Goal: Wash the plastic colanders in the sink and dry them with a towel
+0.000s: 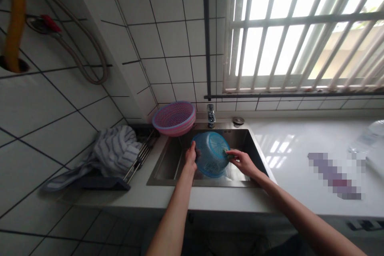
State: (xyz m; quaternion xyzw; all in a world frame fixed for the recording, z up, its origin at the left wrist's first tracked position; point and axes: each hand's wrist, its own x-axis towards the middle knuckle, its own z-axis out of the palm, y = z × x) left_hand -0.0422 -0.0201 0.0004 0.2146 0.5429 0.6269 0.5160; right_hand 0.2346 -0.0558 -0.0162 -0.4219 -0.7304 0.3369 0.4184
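Note:
A blue plastic strainer basket (211, 154) is held upside down and tilted over the steel sink (168, 162). My left hand (191, 155) grips its left rim, fingers closed on the edge. My right hand (241, 161) is at its right side, fingers pinched on a small green thing, seemingly a scrub pad (228, 153), pressed against the basket. The faucet (211, 115) stands just behind the basket.
A pink strainer basket (174, 117) rests at the sink's back left corner. A striped cloth (115, 150) lies on a dish rack (141, 155) to the left. The white counter (300, 160) stretches right, with a clear bottle (364, 140) near the edge. A barred window is above.

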